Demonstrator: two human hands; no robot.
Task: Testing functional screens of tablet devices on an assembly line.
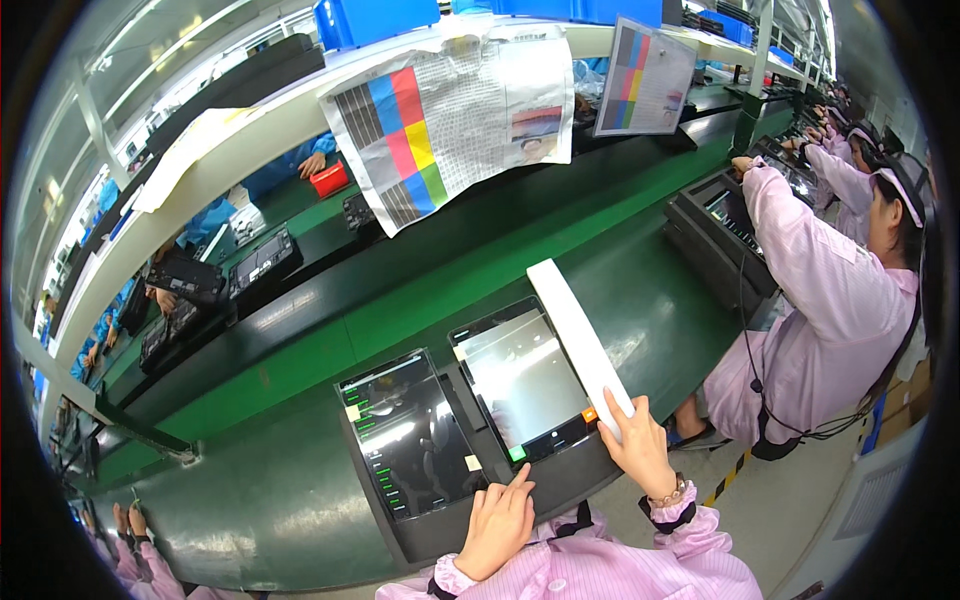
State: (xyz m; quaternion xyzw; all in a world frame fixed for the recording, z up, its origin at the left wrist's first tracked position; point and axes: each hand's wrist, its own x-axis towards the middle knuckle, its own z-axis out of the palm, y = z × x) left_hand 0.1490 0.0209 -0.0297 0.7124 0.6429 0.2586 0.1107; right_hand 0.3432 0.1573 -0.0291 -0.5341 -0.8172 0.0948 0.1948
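Two tablets lie side by side on a black tray [425,541] in front of me. The left tablet [415,435] has a dark screen with green text lines. On the right tablet [520,375] the screen is mostly pale grey, with a green patch and an orange patch near its lower corners. My left hand [497,522] has its index finger stretched toward the green patch, at the tablet's near edge; contact cannot be made out. A long white bar [578,345] slants along the right tablet's right side, and my right hand [640,448] grips its near end.
Beyond the green bench [260,480] runs a conveyor with opened black devices [264,262] and a red container [329,180]. Printed colour sheets [450,120] hang from the shelf above. A co-worker in pink [820,280] sits right beside a black box [715,235]; another person's hands [130,520] show lower left.
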